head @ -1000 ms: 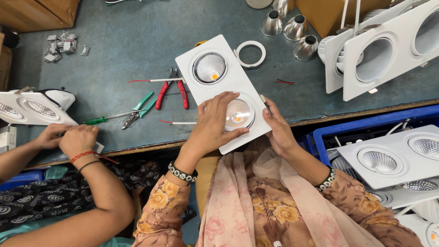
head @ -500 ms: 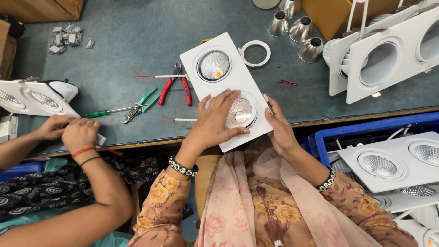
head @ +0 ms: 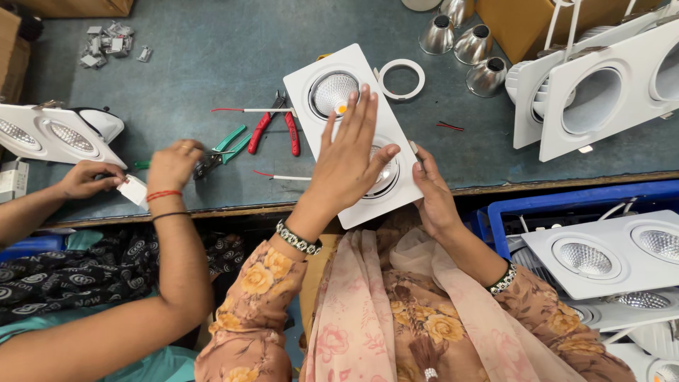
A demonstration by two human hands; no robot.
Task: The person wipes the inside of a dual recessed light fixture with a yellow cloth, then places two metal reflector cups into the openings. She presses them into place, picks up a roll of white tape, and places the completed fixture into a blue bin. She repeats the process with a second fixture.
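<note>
item: white twin downlight fixture (head: 353, 134), rectangular plate with two round lamp wells, lying slantwise at the near edge of the grey worktable (head: 198, 64); near corner overhangs the table edge. far well shows a ribbed reflector with a small orange dot; near well mostly covered.

left hand (head: 350, 159): flat and open, fingers spread and stretched, palm pressed on top of the fixture over the near well, fingertips reaching the rim of the far well. grips nothing, only rests on it. beaded bracelet at the wrist.

right hand (head: 433, 192): at the fixture's right long edge, fingers curled loosely round that edge, thumb along the side; it steadies the plate. how far the fingers reach underneath cannot be told.

left of the fixture: red-handled pliers (head: 276, 127), touching nothing of it; green-handled cutters (head: 226, 148) further left; thin red-tipped wires (head: 244, 110) beside them.

just beyond the fixture's far right corner: white ring (head: 401, 78), flat on the table. further right of it, three silver cone reflectors (head: 467, 46).

well right of the fixture: stacked white fixtures (head: 601, 92) leaning on the table; more finished ones in a blue crate (head: 495, 212) below the table edge.

far left of the fixture: a co-worker's two hands (head: 170, 166), one on the cutters, the other holding a small white part (head: 133, 189); another twin fixture (head: 56, 138) beside them. small metal clips (head: 113, 42) at the far left corner.
</note>
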